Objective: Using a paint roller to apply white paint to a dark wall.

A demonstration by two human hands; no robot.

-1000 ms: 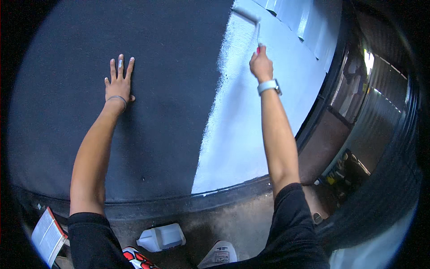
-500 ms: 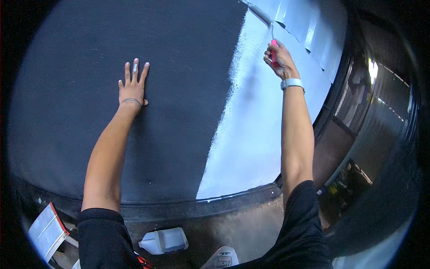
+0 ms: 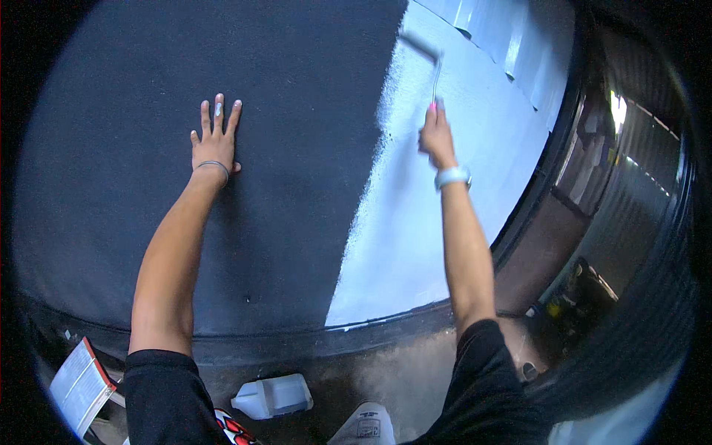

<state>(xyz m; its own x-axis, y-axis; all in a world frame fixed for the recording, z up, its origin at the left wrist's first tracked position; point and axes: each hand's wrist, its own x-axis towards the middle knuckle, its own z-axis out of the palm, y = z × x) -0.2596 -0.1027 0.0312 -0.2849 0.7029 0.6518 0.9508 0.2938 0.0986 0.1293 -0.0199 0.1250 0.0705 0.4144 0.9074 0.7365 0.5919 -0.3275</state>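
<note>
My left hand lies flat with fingers spread on a dark wall; a pale smear marks one finger. My right hand is wrapped round the pink handle of a paint roller. Slightly blurred, the roller head sits over the white painted area, close to its ragged border with the dark part. A pale band circles my right wrist, and a thin bracelet my left.
Corrugated sheeting borders the white area at the upper right. Below the wall, a cut-open white plastic jug lies on the floor by my shoe. A white-topped step with a red edge stands lower left.
My right hand has come down and a little left with the roller, whose head has dropped away from the sheeting's edge. My left hand stays flat on the wall.
</note>
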